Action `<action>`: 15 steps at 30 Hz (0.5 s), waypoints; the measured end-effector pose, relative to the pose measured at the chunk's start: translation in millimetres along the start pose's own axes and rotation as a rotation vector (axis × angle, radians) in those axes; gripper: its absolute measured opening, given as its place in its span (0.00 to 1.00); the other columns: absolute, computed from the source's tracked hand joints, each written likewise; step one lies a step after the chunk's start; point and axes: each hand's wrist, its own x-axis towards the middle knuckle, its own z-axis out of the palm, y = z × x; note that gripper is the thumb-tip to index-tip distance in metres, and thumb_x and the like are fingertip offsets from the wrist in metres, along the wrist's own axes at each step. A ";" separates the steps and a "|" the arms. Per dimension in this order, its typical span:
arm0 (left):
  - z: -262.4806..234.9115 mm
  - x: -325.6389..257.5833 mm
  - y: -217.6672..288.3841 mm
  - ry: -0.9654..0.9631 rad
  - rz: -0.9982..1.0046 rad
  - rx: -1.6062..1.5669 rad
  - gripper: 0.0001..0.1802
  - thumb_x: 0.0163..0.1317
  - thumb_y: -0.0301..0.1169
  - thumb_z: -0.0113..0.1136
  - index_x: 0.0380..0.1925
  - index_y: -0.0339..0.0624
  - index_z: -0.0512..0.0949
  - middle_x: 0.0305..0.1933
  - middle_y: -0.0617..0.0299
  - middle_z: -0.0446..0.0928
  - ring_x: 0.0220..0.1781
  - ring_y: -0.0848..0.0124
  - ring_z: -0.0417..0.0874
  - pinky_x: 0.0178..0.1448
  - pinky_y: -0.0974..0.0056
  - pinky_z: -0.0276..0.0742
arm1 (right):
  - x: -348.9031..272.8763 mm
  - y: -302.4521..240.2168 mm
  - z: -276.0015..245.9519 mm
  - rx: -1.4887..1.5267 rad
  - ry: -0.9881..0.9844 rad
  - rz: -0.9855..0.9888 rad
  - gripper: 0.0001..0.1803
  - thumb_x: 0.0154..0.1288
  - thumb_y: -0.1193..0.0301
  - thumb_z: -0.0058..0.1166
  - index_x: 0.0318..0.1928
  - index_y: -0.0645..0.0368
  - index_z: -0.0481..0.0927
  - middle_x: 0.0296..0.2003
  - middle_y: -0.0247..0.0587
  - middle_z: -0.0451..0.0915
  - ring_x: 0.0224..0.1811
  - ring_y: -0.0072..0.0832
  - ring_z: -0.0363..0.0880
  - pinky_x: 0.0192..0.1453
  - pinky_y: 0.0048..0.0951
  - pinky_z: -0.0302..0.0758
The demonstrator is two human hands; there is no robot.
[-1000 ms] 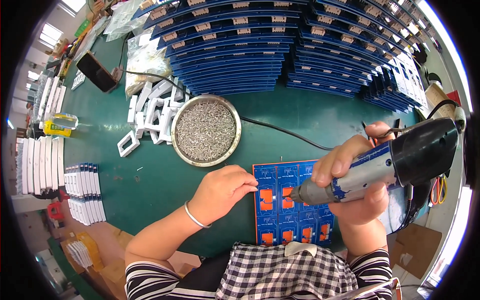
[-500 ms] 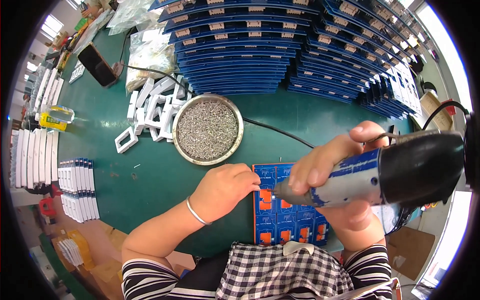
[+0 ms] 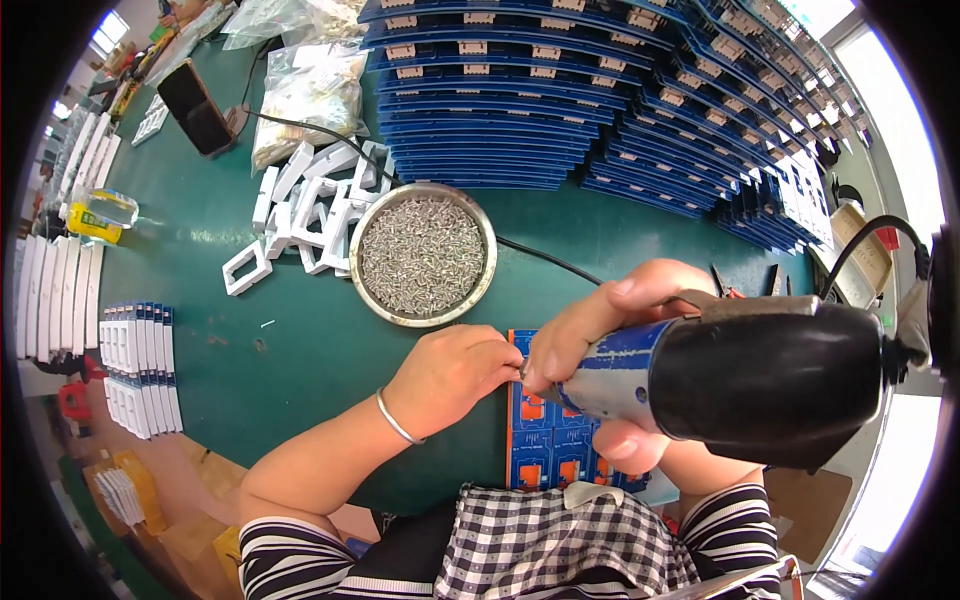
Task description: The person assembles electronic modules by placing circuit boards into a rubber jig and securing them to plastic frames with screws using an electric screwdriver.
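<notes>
My right hand is wrapped round an electric screwdriver with a black rear and a worn blue-and-silver body. Its tip points left, towards the fingertips of my left hand, which are pinched together; whatever they hold is hidden. Both hands are over the upper left corner of a blue circuit board panel with orange patches. The screwdriver and my right hand cover much of that panel. Just beyond my left hand stands a round metal bowl full of small silver screws.
White plastic frames lie heaped left of the bowl. Tall stacks of blue circuit boards rise at the back. A phone, a yellow-labelled bottle and framed boards are on the left. A black cable runs behind the bowl.
The screwdriver has moved left, and its tip now meets my left fingertips. My left hand stays pinched at nearly the same place. The view has shifted slightly.
</notes>
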 end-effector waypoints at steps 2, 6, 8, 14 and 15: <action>2.8 -0.6 -2.1 0.003 0.023 0.008 0.08 0.51 0.28 0.67 0.32 0.41 0.80 0.33 0.61 0.78 0.33 0.62 0.81 0.37 0.61 0.79 | -2.2 -1.1 -3.8 -0.082 -0.047 0.014 0.40 0.49 0.64 0.75 0.58 0.56 0.63 0.33 0.47 0.80 0.36 0.39 0.83 0.45 0.43 0.79; 1.9 -3.5 -2.8 -0.017 0.000 0.004 0.08 0.52 0.29 0.66 0.32 0.41 0.80 0.34 0.61 0.78 0.35 0.63 0.82 0.38 0.62 0.79 | -10.4 1.3 1.8 0.065 0.038 0.245 0.39 0.49 0.66 0.75 0.57 0.57 0.63 0.32 0.47 0.79 0.36 0.38 0.83 0.45 0.43 0.79; 1.0 -4.1 -3.2 -0.015 -0.001 0.007 0.08 0.52 0.29 0.66 0.32 0.41 0.80 0.34 0.61 0.78 0.35 0.63 0.82 0.38 0.61 0.79 | -8.9 -2.4 6.5 0.007 0.092 0.266 0.39 0.50 0.65 0.75 0.57 0.57 0.63 0.32 0.47 0.79 0.36 0.38 0.83 0.45 0.43 0.79; 2.4 0.5 -1.6 -0.030 0.006 -0.004 0.07 0.53 0.31 0.65 0.32 0.43 0.80 0.34 0.62 0.78 0.35 0.63 0.81 0.39 0.62 0.79 | -1.0 1.4 7.0 -0.008 0.049 -0.030 0.38 0.50 0.64 0.75 0.56 0.56 0.63 0.32 0.46 0.80 0.36 0.39 0.83 0.45 0.42 0.80; 1.5 -0.4 -2.0 -0.037 0.006 0.000 0.07 0.53 0.31 0.65 0.31 0.43 0.80 0.34 0.62 0.78 0.35 0.63 0.81 0.39 0.61 0.79 | -0.4 1.5 7.6 -0.004 0.045 -0.030 0.38 0.50 0.64 0.75 0.56 0.56 0.63 0.32 0.46 0.80 0.36 0.39 0.83 0.45 0.42 0.80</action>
